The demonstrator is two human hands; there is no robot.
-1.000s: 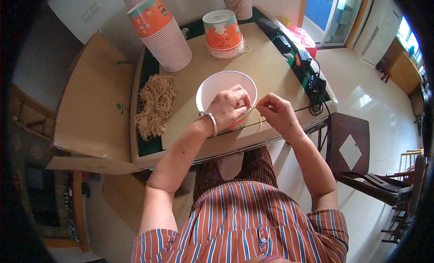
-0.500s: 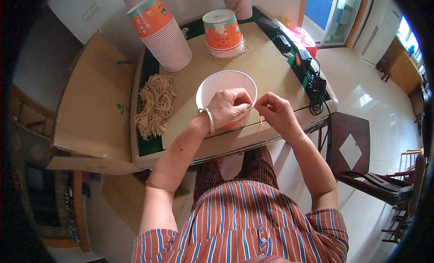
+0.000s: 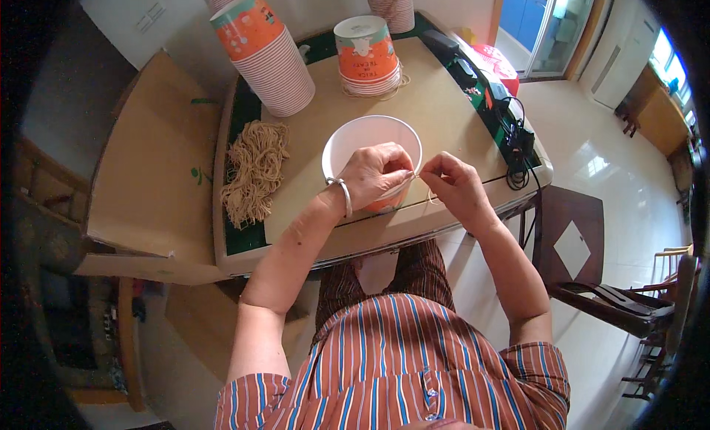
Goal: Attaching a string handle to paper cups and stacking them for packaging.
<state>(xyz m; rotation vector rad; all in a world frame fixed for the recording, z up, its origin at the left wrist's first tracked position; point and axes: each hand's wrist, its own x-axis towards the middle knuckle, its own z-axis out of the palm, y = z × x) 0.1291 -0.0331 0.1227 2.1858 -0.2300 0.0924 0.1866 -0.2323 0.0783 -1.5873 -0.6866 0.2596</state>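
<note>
A paper bucket (image 3: 342,143), white inside with orange print outside, stands with its mouth up at the table's near edge. My left hand (image 3: 375,175) reaches across its mouth, thumb and fingers pinched at the right side of the rim. Just beside it, my right hand (image 3: 455,190) pinches a thin beige cord, and a loose length of the cord (image 3: 433,201) hangs under those fingers. Both hands' fingertips nearly meet at the rim. The exact spot where the cord meets the bucket is too small to make out.
A tangled bundle of beige cords (image 3: 255,171) lies at the table's left. Behind are a tall leaning stack of paper buckets (image 3: 277,75) and a shorter upturned stack (image 3: 367,56). An open cardboard box (image 3: 151,164) adjoins the left edge; black cables (image 3: 518,141) lie along the right.
My hands stay pinched at the rim with hardly any movement. The loose cord below my right hand has shifted slightly to the right.
</note>
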